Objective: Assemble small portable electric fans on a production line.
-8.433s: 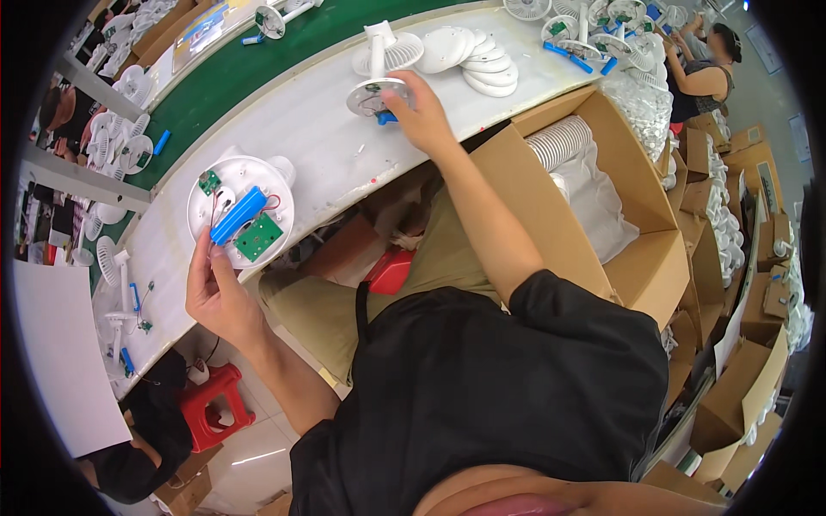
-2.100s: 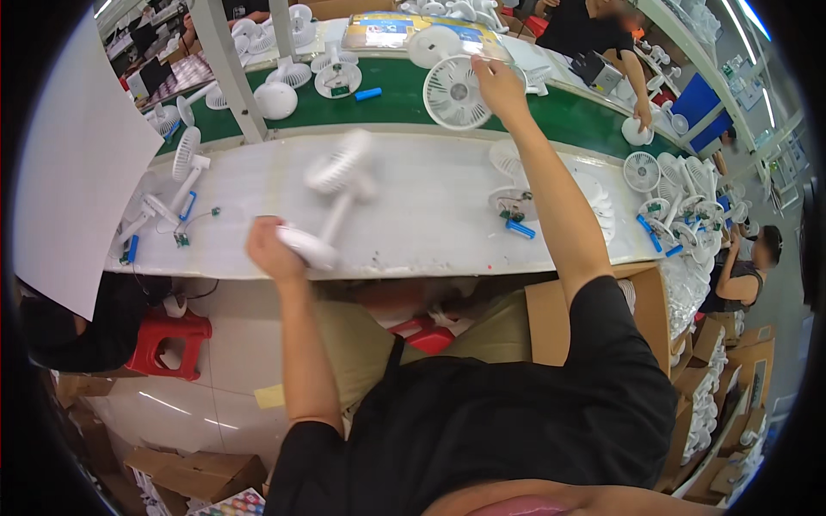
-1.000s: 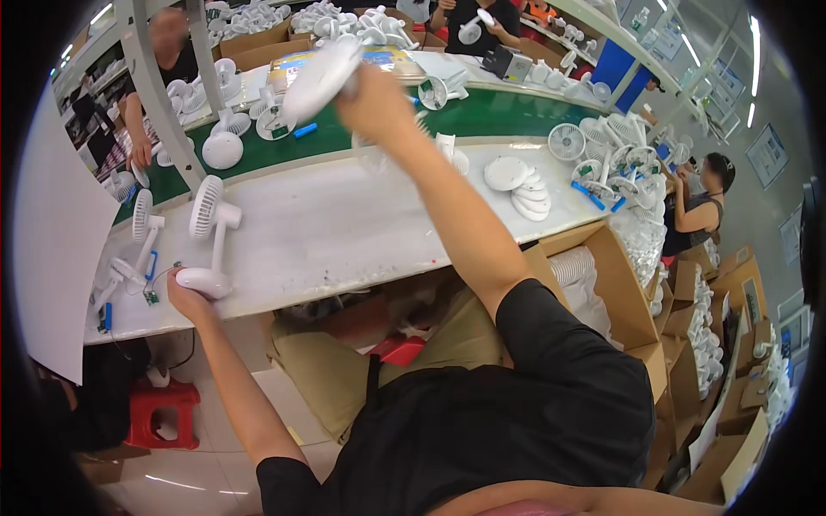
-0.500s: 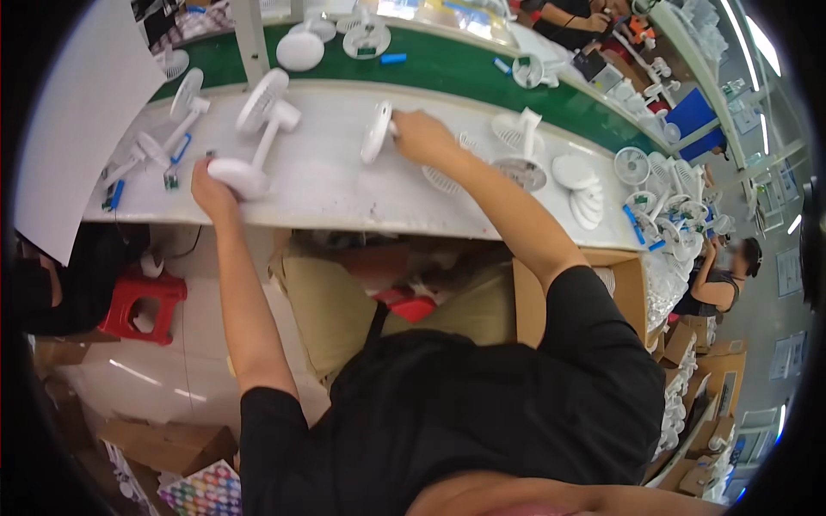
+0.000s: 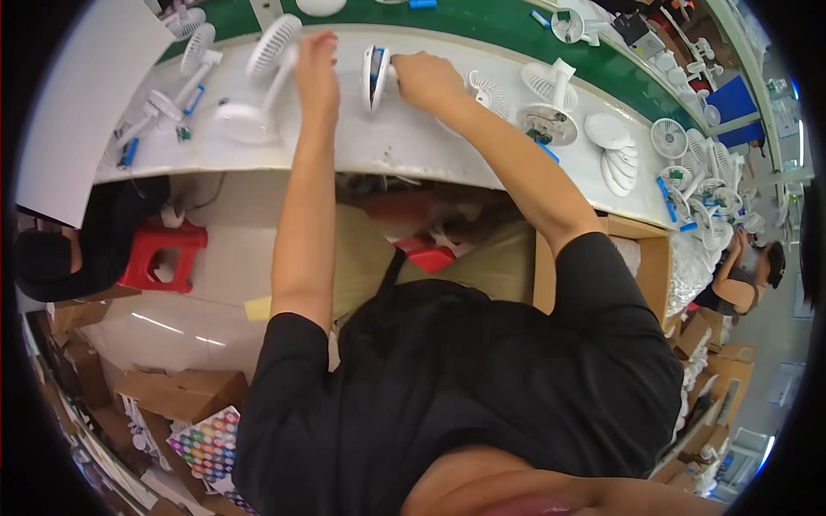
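My right hand (image 5: 428,82) is closed around the stem behind a white round fan base (image 5: 374,79). The base is tilted on edge above the table, with something blue inside its open side. My left hand (image 5: 318,73) is raised to the left of that base, fingers stretched out and a little blurred, holding nothing I can see. Just left of it stands a white desk fan (image 5: 274,47) on a round base (image 5: 245,123). To the right of my right hand lie a fan head (image 5: 489,93) and a fan with its base open (image 5: 548,125), a green circuit board inside.
White base covers (image 5: 618,159) lie overlapped toward the right. Several fans with blue batteries (image 5: 127,153) are at the left, more at the far right. Behind runs a green belt (image 5: 482,30). A cardboard box (image 5: 651,267) sits below the right edge; a red stool (image 5: 165,255) stands lower left.
My left hand has let go of the desk fan's base and moved right and up. The fan base in my right hand has turned, showing its open side. The whole view has shifted.
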`<action>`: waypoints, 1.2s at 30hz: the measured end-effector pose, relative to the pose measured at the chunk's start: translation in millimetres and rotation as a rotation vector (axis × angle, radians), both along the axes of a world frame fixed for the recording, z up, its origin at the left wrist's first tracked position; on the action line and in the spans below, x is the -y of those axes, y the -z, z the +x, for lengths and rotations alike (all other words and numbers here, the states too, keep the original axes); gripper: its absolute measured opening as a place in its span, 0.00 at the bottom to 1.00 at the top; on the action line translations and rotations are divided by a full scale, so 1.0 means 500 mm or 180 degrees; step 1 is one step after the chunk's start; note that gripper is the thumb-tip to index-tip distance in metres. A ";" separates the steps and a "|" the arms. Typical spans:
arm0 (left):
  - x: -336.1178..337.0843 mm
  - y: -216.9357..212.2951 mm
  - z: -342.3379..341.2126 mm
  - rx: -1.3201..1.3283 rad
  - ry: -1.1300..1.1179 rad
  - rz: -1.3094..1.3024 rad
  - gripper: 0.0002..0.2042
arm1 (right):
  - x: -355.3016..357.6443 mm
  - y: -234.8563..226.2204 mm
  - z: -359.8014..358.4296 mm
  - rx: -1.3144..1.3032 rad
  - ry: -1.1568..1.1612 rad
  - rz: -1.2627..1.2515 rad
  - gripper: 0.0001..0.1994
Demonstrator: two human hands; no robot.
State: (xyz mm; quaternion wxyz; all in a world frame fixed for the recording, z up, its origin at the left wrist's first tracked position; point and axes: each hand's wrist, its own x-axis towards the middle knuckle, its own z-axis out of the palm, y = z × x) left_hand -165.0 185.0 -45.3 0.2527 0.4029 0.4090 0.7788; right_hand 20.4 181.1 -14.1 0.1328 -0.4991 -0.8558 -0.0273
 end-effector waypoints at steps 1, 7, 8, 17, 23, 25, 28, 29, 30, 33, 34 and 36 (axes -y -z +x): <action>-0.027 0.070 0.010 0.0407 0.0526 -0.0464 0.12 | -0.012 0.034 0.001 0.0034 -0.0167 -0.0043 0.09; 0.006 0.093 0.064 0.0152 0.1620 -0.1451 0.11 | -0.011 0.111 0.020 0.0155 0.0048 -0.0128 0.12; -0.002 0.096 0.057 0.0118 0.1592 -0.1433 0.11 | -0.020 0.104 0.018 0.0122 0.0026 -0.0102 0.12; -0.026 0.165 0.028 -0.0003 -0.0153 -0.0671 0.08 | -0.064 -0.040 0.063 -0.1417 0.0611 0.0219 0.10; -0.018 0.141 0.186 -0.2658 -0.1575 0.0300 0.08 | -0.010 -0.151 0.094 -0.2801 -0.0221 -0.0165 0.14; -0.022 0.078 0.202 -0.2747 -0.0818 -0.0025 0.09 | 0.046 -0.197 0.056 -0.3106 -0.0264 -0.1072 0.13; -0.120 0.111 0.226 -0.1911 -0.1342 -0.0052 0.14 | 0.139 -0.228 0.029 -0.3946 -0.0625 -0.2296 0.11; -0.073 0.116 0.247 -0.1403 -0.1333 -0.0495 0.17 | 0.149 -0.226 0.022 -0.4170 -0.0524 -0.2731 0.10; -0.015 0.067 0.201 -0.1402 -0.1376 -0.0486 0.17 | 0.154 -0.209 0.011 -0.4155 -0.0569 -0.2743 0.10; 0.302 -0.007 0.082 0.1570 0.2880 -0.0861 0.25 | 0.177 -0.171 -0.030 -0.4552 -0.1179 -0.3584 0.09; 0.372 -0.007 0.084 0.2360 0.3136 -0.0707 0.27 | 0.174 -0.175 -0.041 -0.4552 -0.1318 -0.4189 0.09; 0.472 0.028 0.064 0.2482 0.3120 -0.0224 0.29 | 0.184 -0.159 -0.076 -0.4676 -0.1479 -0.4872 0.08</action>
